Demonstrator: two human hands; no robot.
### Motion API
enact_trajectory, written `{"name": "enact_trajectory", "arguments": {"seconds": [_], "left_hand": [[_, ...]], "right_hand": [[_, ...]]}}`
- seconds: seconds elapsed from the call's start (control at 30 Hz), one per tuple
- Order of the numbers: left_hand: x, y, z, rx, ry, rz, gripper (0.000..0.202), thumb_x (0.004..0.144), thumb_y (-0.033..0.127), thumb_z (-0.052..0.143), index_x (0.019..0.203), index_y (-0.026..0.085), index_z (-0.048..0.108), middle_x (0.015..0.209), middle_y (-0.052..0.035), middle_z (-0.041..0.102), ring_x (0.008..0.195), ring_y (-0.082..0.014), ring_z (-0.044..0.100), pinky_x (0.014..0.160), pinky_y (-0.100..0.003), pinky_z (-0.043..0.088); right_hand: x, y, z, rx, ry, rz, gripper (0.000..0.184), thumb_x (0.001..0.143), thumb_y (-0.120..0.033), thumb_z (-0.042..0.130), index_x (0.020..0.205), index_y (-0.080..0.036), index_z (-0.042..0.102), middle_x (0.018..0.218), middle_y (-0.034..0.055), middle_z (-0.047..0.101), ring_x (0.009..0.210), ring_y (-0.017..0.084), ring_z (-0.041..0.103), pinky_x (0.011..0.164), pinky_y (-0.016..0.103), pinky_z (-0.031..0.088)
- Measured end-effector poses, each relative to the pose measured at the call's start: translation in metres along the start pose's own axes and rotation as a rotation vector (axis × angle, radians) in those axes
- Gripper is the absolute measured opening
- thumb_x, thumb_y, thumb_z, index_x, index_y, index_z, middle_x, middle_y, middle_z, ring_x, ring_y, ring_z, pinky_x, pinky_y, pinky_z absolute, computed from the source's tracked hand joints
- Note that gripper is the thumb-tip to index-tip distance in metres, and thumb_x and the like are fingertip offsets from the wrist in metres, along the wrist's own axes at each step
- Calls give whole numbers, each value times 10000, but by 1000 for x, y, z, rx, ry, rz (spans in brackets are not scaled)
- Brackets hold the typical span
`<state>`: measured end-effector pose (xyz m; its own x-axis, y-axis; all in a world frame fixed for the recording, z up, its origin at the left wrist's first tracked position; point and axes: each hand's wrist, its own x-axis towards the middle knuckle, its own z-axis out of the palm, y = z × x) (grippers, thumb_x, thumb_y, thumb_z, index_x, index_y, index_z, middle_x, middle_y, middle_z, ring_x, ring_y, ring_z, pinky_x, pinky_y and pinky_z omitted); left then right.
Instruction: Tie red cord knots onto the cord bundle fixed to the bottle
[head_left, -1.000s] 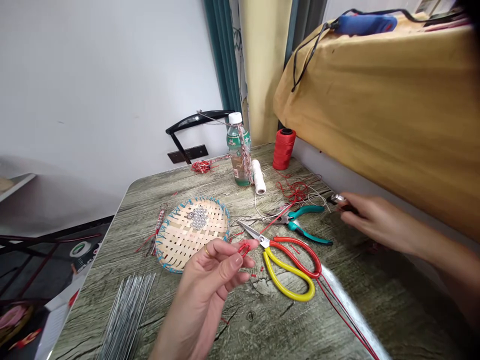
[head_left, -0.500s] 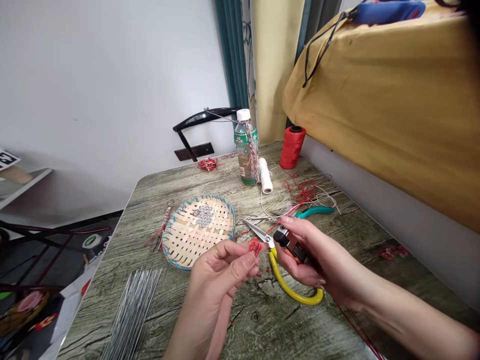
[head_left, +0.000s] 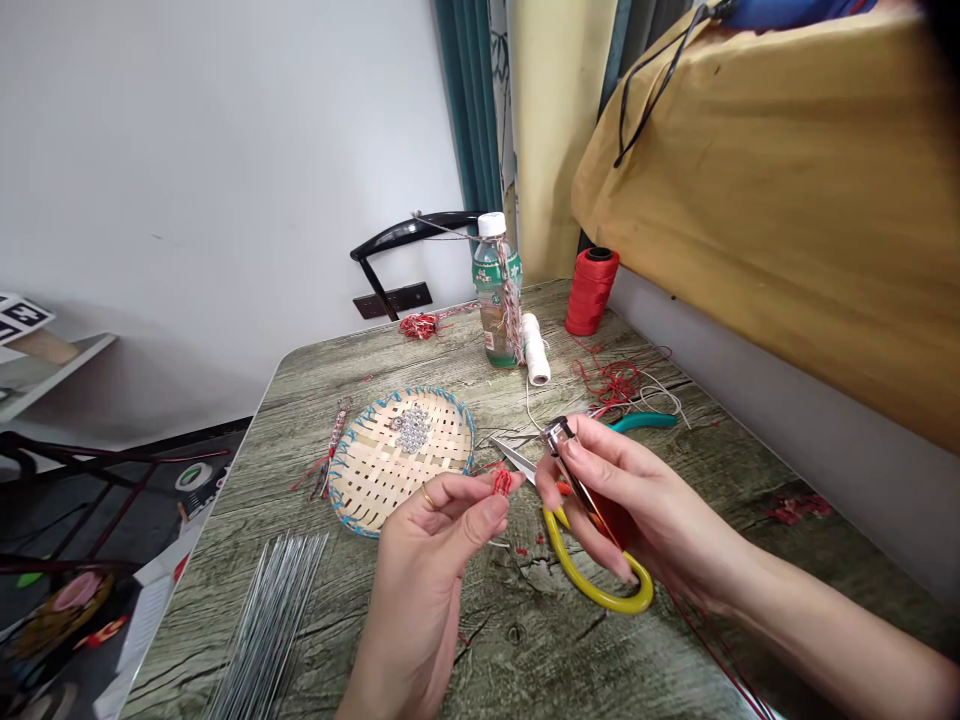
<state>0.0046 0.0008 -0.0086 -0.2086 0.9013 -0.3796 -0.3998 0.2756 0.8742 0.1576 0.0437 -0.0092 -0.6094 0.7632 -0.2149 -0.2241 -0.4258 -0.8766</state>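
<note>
My left hand (head_left: 435,535) pinches a small piece of knotted red cord (head_left: 502,483) between thumb and fingertips. In my right hand (head_left: 645,490) is a lighter (head_left: 579,478), its metal top tipped up and to the left, a short gap from the cord. Under the right hand lie scissors (head_left: 596,592) with yellow handles, their blades pointing to the far left; part of them is hidden. A round woven bamboo tray (head_left: 375,495) with blue lacing at its rim sits beyond my left hand, holding small silvery beads (head_left: 412,430).
A bundle of thin metal rods (head_left: 266,630) lies at the near left. Farther back stand a bottle (head_left: 495,320) hung with braided cord and a red thread spool (head_left: 592,292). A white spool (head_left: 536,350), tangled red thread (head_left: 619,380) and a teal-handled tool (head_left: 645,422) lie nearby.
My right hand has turned the lighter, so its metal top now shows and its body slants down to the right. My left hand still pinches the red cord. The view has shifted slightly.
</note>
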Motion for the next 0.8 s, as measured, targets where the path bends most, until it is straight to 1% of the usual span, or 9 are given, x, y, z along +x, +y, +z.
{"name": "enact_trajectory", "arguments": {"seconds": [0.07,0.1,0.17,0.2,0.23,0.33,0.5,0.63,0.8], "left_hand": [[-1,0,0,7,5,7,104,611,153,728,631,140,626,721,-20,682,728,-108,600,662,-185,453],[-2,0,0,8,11,10,108,606,154,730,624,142,624,716,-19,680,742,-113,604,674,-187,452],[-3,-1,1,14,23,12,114,595,157,735,614,145,623,716,-17,677,768,-123,608,705,-200,452],[-4,-1,1,19,26,14,116,590,159,738,606,146,624,717,-17,675,773,-127,608,717,-208,453],[-4,-2,1,25,26,16,115,586,160,739,600,147,626,717,-16,672,776,-131,608,727,-217,454],[-5,-3,2,44,18,26,112,580,160,741,569,150,630,694,-9,663,772,-141,608,751,-239,454],[-5,-5,3,67,-5,42,100,599,162,731,564,157,638,670,1,655,785,-136,599,782,-242,438],[-6,-5,4,80,-15,34,103,612,159,726,566,162,635,633,18,644,768,-126,599,779,-232,433],[-5,-5,5,81,-23,30,95,624,145,718,586,166,634,603,30,634,732,-107,597,746,-205,442]], "right_hand": [[-1,-1,1,-47,25,23,300,865,-457,396,734,-188,410,511,-76,393,342,27,198,352,164,125],[-2,-1,1,-79,36,54,381,862,-508,352,701,-172,432,483,-75,346,361,33,166,359,169,113],[-3,0,2,-124,48,125,567,847,-598,239,614,-142,481,441,-67,269,384,47,169,374,180,127],[-4,1,2,-125,53,155,622,839,-619,204,571,-134,487,431,-60,264,385,49,187,379,185,137],[-4,3,2,-108,59,178,633,835,-623,206,535,-134,474,425,-54,274,385,49,206,383,189,146],[-5,8,3,-1,60,219,557,830,-586,289,513,-147,420,417,-48,316,384,49,241,391,189,168],[-5,13,6,149,34,304,479,819,-554,338,574,-150,426,444,-72,265,381,39,175,380,181,122],[-6,12,7,170,64,317,454,829,-508,339,567,-144,414,464,-71,255,398,35,157,385,175,108],[-7,10,10,133,57,288,431,843,-475,338,578,-144,417,475,-64,277,404,35,176,385,173,116]]}}
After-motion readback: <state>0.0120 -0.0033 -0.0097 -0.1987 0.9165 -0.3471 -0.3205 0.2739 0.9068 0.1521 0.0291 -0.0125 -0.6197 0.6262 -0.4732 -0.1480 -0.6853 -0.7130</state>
